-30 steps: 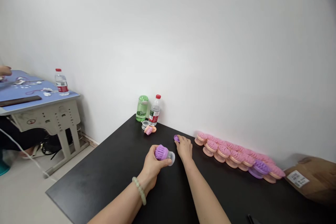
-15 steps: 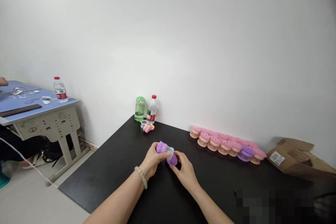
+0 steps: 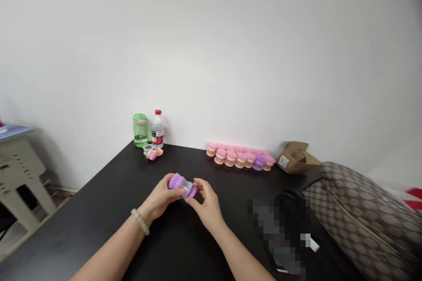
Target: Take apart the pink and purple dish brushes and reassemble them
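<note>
My left hand (image 3: pixel 162 196) is closed round a small scrub brush (image 3: pixel 177 181) with purple bristles and a clear body, held tilted above the black table. Against the other end of that body sits a purple cap (image 3: pixel 191 191), pinched between the thumb and fingers of my right hand (image 3: pixel 207 205). Whether the cap is fully seated I cannot tell. Farther back, near the bottles, lie a pink brush head (image 3: pixel 152 155) with a peach part and a clear cup (image 3: pixel 148 149).
Pink brushes (image 3: pixel 231 157) and one purple brush (image 3: pixel 259 163) line the wall. A brown paper bag (image 3: pixel 292 160) and a patterned bag (image 3: pixel 365 210) stand at right. A green bottle (image 3: pixel 140 131) and a water bottle (image 3: pixel 158 131) stand at the back left corner.
The view has swung right, bringing the patterned bag into sight. My right hand has brought the purple cap up against the clear body, where before it was tilted away below.
</note>
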### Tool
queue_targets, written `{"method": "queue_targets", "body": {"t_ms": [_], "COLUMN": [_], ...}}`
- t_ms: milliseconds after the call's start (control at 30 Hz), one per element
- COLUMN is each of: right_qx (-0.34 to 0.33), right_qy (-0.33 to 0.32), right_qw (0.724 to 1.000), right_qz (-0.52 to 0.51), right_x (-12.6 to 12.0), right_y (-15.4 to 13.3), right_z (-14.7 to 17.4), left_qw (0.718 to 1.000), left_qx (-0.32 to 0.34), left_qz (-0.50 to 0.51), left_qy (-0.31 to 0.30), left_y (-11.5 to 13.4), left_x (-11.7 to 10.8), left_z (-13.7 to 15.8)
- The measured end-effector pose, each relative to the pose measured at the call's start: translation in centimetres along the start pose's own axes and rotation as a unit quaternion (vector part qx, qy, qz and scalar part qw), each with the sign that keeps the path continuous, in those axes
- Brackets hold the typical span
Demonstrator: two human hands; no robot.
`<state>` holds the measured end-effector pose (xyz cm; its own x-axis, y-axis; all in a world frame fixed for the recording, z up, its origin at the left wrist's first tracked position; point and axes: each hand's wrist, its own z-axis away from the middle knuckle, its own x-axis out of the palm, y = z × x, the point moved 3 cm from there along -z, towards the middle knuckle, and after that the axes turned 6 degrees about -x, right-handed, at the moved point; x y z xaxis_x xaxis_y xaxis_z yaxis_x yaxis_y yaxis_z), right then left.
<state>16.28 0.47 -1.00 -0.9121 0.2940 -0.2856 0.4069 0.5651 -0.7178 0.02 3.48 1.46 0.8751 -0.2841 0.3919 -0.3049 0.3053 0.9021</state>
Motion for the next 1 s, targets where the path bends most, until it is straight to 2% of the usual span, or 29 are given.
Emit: {"method": "queue_targets", "body": {"t_ms": [167, 233, 367, 433, 600, 1000], "right_qx": [-0.074, -0.054, 0.039, 0.049, 0.007, -0.088], "right_qy": [-0.023, -0.017, -0.034, -0.049, -0.024, -0.001], "right_qw": [0.996, 0.996, 0.996, 0.994, 0.996, 0.994], "right_qz": [0.052, 0.064, 0.078, 0.082, 0.09, 0.071], "right_x": [-1.0, -1.3, -1.3, -1.2, -1.2, -1.8], "right_y": [-1.5, -1.6, -1.2, -1.1, -1.1, -2.0], "right_z": [0.0, 0.1, 0.1, 0.1, 0.1, 0.1], "left_qw": [1.0, 0.999, 0.999, 0.999, 0.999, 0.999], "left_qx": [-0.028, -0.038, -0.042, -0.041, -0.035, -0.025], "left_qz": [0.012, 0.023, 0.017, 0.006, -0.009, 0.018], "left_qy": [-0.003, -0.001, -0.014, -0.011, 0.003, -0.021], "left_y": [-0.1, -0.2, -0.2, -0.2, -0.2, -0.6], "left_x": [0.3, 0.4, 0.9, 1.1, 1.1, 1.1], "left_z": [-0.1, 0.0, 0.2, 0.3, 0.3, 0.3]}}
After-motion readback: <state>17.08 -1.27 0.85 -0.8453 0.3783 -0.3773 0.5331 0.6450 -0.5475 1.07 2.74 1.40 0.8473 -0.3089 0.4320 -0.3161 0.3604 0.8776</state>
